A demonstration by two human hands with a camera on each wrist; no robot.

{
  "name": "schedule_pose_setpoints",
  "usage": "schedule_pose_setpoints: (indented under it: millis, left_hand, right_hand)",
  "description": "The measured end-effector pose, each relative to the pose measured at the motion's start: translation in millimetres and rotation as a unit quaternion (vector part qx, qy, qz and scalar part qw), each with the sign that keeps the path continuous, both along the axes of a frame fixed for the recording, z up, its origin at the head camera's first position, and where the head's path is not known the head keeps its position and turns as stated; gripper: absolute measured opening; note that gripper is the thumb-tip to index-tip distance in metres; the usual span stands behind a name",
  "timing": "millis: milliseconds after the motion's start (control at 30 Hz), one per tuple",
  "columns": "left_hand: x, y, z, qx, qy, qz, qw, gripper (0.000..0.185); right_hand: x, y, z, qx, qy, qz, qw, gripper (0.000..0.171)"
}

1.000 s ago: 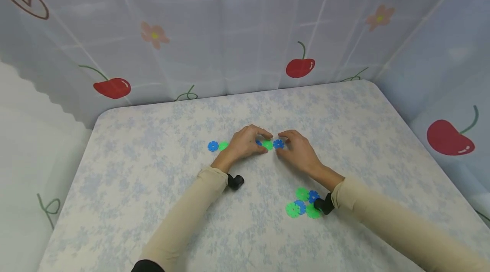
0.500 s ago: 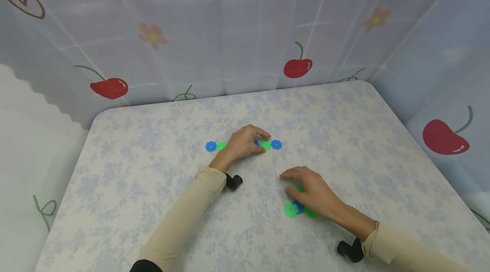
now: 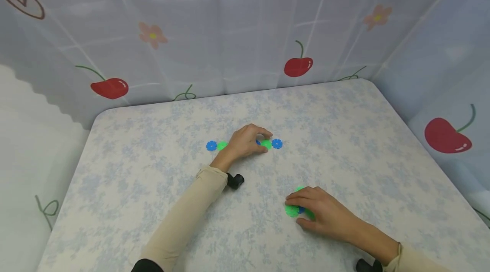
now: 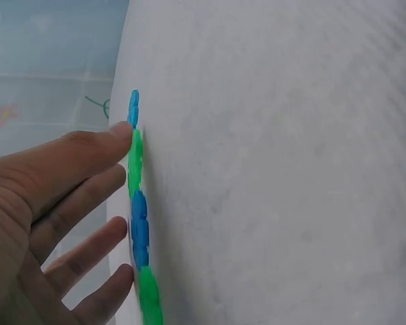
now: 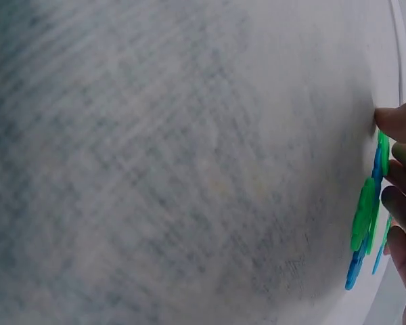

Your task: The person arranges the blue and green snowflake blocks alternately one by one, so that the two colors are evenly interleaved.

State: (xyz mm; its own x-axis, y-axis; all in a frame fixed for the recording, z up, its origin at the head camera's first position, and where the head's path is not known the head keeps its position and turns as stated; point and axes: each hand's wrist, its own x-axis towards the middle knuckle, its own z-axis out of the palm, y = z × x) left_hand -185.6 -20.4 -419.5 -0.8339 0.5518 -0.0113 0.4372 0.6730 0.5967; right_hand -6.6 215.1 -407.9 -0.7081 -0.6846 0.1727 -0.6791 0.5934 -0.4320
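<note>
since a second ago the right hand (image 3: 325, 214) has left the row of discs (image 3: 245, 145) at the middle of the counter (image 3: 153, 187) and drawn back toward the person, to the pile of discs (image 3: 296, 209) near the front edge. its fingers (image 3: 296, 197) now lie spread over that pile, tips touching the green and blue pieces; whether they have hold of one cannot be told. the right wrist view shows the pile (image 5: 365, 227) edge on, with fingertips (image 5: 396, 125) just beside and over it.

the left hand (image 3: 243, 142) has stayed where it was, on the row. its fingers (image 3: 260, 129) are curled over the middle of the row, thumb and forefinger pinching a green disc (image 3: 266, 144). a blue disc (image 3: 277, 143) sticks out to the right of that hand, and a blue disc and a green one show to its left. in the left wrist view the row (image 4: 137, 217) runs flat along the counter, alternating blue and green, with the fingers (image 4: 88, 152) resting against it.

a cherry-print curtain (image 3: 237, 29) hangs behind the counter.
</note>
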Motion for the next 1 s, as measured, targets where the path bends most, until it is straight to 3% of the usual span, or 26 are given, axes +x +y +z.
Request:
schedule_pose_setpoints:
  millis: [200, 333, 533, 1000]
  left_hand:
    - [-0.8, 9, 0.6, 0.031, -0.006, -0.021, 0.9993, 0.042]
    - [-0.4, 16, -0.1, 0.039, -0.011, -0.032, 0.9987, 0.040]
    - [0.4, 24, -1.0, 0.020, 0.000, -0.022, 0.9996, 0.038]
    - [-0.1, 28, -3.0, -0.002, 0.021, -0.016, 0.9996, 0.037]
  right_hand:
    - [2.1, -3, -3.9, -0.007, 0.019, -0.015, 1.000, 0.039]
    - [1.5, -4, -4.8, -0.010, 0.040, 0.002, 0.999, 0.038]
    - [1.2, -3, -6.2, -0.026, 0.055, 0.020, 0.998, 0.037]
    - [-1.8, -5, -9.1, -0.062, 0.037, 0.008, 0.997, 0.037]
